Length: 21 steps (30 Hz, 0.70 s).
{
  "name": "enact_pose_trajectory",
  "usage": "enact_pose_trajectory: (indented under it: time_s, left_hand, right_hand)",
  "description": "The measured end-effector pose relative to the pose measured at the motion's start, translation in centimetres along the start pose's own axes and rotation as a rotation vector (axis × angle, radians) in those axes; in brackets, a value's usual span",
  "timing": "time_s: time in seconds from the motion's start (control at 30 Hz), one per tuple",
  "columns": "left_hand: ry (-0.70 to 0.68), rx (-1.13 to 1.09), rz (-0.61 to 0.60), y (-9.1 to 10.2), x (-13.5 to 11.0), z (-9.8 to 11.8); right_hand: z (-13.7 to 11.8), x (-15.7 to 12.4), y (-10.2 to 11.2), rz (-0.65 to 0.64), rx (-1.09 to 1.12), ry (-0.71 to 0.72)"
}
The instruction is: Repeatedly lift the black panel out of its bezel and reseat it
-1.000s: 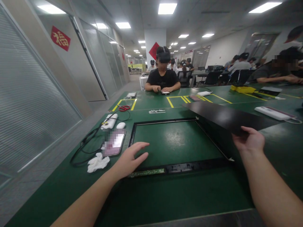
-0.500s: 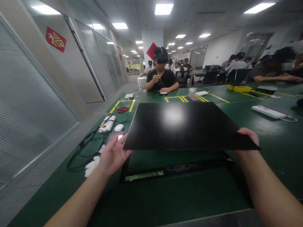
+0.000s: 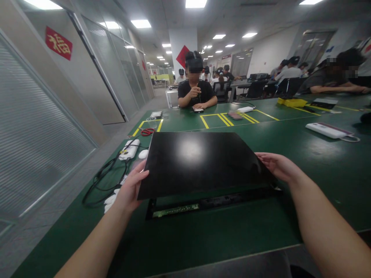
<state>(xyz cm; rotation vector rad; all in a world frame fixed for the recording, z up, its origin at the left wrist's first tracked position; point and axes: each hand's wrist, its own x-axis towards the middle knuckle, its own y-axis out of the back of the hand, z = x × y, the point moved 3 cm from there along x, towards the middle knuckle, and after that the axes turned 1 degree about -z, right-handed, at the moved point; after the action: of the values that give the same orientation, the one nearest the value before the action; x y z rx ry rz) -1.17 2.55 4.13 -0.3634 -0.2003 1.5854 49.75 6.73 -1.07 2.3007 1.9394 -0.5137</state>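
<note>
A large glossy black panel [image 3: 199, 162] hovers low over a black rectangular frame [image 3: 203, 202] that lies on the green table [image 3: 220, 231]. My left hand [image 3: 131, 189] grips the panel's near left edge, fingers curled over it. My right hand [image 3: 279, 166] holds the panel's right edge from the side, fingers stretched along it. The frame's front bar with a green circuit strip [image 3: 175, 210] shows below the panel; the other sides of the frame are hidden beneath it.
To the left lie black cables [image 3: 101, 181], a white adapter [image 3: 129, 150], a white mouse [image 3: 142, 154], crumpled tissue [image 3: 111, 200] and red scissors [image 3: 147, 132]. A white device [image 3: 330, 130] rests at right. A person in black [image 3: 195, 92] sits across; others work at tables behind.
The panel went from my right hand alone at the right to both hands, moving over the frame and then lower and closer to it. My left hand left the frame and took the panel.
</note>
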Motion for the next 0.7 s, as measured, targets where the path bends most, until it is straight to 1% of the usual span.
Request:
enact_pose_trajectory:
  time_s: [0.1, 0.2, 0.27, 0.37, 0.53, 0.7]
  left_hand:
    - [-0.003, -0.014, 0.123, 0.0, 0.0, 0.1]
    - [0.005, -0.044, 0.175, 0.0, 0.2, -0.1]
    - [0.011, -0.046, 0.164, -0.1, 0.3, -0.2]
    - [0.015, -0.03, 0.136, -0.1, 0.4, -0.6]
    - [0.015, -0.009, 0.135, 0.1, 0.6, -1.6]
    - [0.016, -0.004, 0.122, 0.8, 1.1, -2.6]
  right_hand:
    - [0.1, 0.5, 0.2, 0.105, -0.028, 0.04]
    - [0.2, 0.6, 0.3, 0.187, -0.056, 0.025]
    - [0.3, 0.6, 0.2, 0.216, -0.08, 0.031]
    - [0.2, 0.6, 0.2, 0.249, -0.116, 0.089]
    - [0.3, 0.7, 0.6, 0.35, -0.225, 0.13]
    - [0.7, 1.3, 0.7, 0.356, -0.273, 0.162]
